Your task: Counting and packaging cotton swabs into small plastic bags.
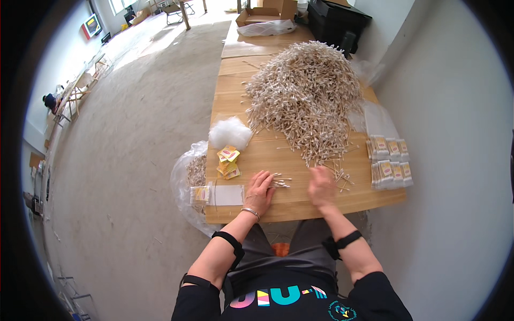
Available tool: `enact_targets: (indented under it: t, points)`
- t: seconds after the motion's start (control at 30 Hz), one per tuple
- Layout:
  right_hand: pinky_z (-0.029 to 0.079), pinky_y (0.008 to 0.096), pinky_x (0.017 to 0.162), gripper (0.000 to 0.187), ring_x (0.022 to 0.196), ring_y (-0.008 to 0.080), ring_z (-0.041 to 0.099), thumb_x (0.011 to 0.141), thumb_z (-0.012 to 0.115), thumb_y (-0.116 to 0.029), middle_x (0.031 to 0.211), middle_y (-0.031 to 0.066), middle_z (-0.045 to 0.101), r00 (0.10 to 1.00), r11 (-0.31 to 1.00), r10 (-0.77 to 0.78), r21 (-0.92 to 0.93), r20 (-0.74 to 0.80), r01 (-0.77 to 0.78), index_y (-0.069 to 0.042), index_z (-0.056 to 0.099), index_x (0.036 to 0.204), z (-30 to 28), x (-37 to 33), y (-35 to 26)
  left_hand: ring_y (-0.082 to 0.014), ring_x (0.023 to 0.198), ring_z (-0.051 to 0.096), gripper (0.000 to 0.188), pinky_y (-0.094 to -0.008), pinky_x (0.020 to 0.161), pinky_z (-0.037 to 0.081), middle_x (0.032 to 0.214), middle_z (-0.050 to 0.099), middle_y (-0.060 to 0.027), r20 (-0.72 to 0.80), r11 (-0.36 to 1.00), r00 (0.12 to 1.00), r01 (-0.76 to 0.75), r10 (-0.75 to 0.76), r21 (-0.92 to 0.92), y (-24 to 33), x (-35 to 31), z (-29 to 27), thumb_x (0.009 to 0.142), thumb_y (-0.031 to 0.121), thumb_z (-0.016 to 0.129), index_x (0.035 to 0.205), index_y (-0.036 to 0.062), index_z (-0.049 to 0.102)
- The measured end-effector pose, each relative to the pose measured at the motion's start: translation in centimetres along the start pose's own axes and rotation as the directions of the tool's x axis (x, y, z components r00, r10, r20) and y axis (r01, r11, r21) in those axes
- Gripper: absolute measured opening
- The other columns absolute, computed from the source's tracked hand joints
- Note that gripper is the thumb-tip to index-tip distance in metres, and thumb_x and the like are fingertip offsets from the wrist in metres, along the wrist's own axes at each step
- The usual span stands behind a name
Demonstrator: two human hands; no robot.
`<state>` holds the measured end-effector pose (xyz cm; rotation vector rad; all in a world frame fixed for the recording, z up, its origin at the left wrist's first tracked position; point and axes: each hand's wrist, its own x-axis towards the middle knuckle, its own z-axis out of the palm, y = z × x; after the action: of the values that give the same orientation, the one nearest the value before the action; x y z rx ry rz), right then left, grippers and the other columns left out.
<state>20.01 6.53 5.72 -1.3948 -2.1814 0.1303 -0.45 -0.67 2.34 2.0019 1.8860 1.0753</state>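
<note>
My left hand point(259, 193) rests on the wooden table near its front edge, its fingers closed round one end of a small bunch of cotton swabs point(280, 182). The free tips of the bunch point to the right. My right hand point(322, 187) is curled and a little blurred, at the near edge of a large heap of loose cotton swabs point(308, 88). Whatever its fingers hold is hidden. Several stray cotton swabs point(343, 175) lie just right of that hand.
Left of my left hand lie a white sheet point(229, 195), a filled swab pack point(200, 194), yellow labels point(228, 162) and white fluffy material point(230, 133). Stacked swab packs point(390, 162) stand at the right edge. A plastic bag point(182, 171) hangs left; a cardboard box point(266, 13) stands behind.
</note>
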Motion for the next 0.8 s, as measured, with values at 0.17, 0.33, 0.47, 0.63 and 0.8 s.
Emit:
enact_targets:
  t: [0.17,0.33,0.47,0.63,0.8]
  points:
    - [0.041,0.0431,0.086,0.024,0.098,0.032,0.05,0.077,0.059,-0.013,0.099,0.0151,0.053,0.855,0.846,0.492,-0.142,-0.165,-0.514,-0.006,0.059,0.101,-2.9,-3.0,6.1,-0.031,0.114,0.048,0.036,-0.0436,0.102,0.035,0.115,0.056,-0.0129,-0.011,0.995,0.999,-0.041,0.041,-0.09,0.6,0.6,-0.1,0.076,0.006,0.064,0.112,0.004,0.058]
    - [0.041,0.0421,0.086,0.022,0.095,0.0312,0.051,0.078,0.057,-0.009,0.097,0.0145,0.052,0.935,0.939,0.343,0.027,-0.091,-0.342,-0.007,0.06,0.1,0.7,-1.9,3.5,-0.03,0.109,0.051,0.03,-0.0434,0.102,0.036,0.109,0.059,-0.0111,-0.028,0.994,0.998,-0.056,0.053,-0.097,0.3,0.4,0.0,0.076,0.007,0.065,0.106,0.0045,0.061]
    - [0.042,0.0392,0.085,0.023,0.092,0.0297,0.052,0.078,0.056,-0.003,0.096,0.0141,0.053,0.972,0.946,0.233,0.236,-0.025,-0.22,-0.006,0.061,0.1,3.9,0.8,-0.7,-0.0289,0.106,0.053,0.026,-0.0438,0.102,0.036,0.106,0.061,-0.0104,-0.056,0.989,0.997,-0.063,0.056,-0.137,0.2,0.4,0.4,0.075,0.007,0.066,0.101,0.0049,0.063]
    - [0.043,0.0375,0.082,0.021,0.092,0.0292,0.052,0.074,0.059,0.001,0.096,0.0125,0.053,0.991,0.822,0.024,0.562,0.129,-0.093,-0.005,0.063,0.093,4.3,2.7,-1.9,-0.0285,0.107,0.053,0.027,-0.0444,0.102,0.035,0.106,0.061,-0.01,-0.049,0.987,0.998,-0.055,0.048,-0.15,0.2,0.3,0.4,0.075,0.007,0.066,0.101,0.0051,0.062]
    - [0.043,0.0372,0.083,0.015,0.093,0.0291,0.051,0.072,0.063,-0.001,0.097,0.011,0.054,0.981,0.912,-0.166,0.393,0.098,0.115,-0.005,0.065,0.087,4.0,3.0,1.7,-0.0283,0.108,0.053,0.027,-0.0449,0.104,0.034,0.106,0.06,-0.0096,-0.051,0.987,0.997,-0.062,0.055,-0.147,0.5,0.6,0.0,0.076,0.007,0.065,0.102,0.0056,0.062]
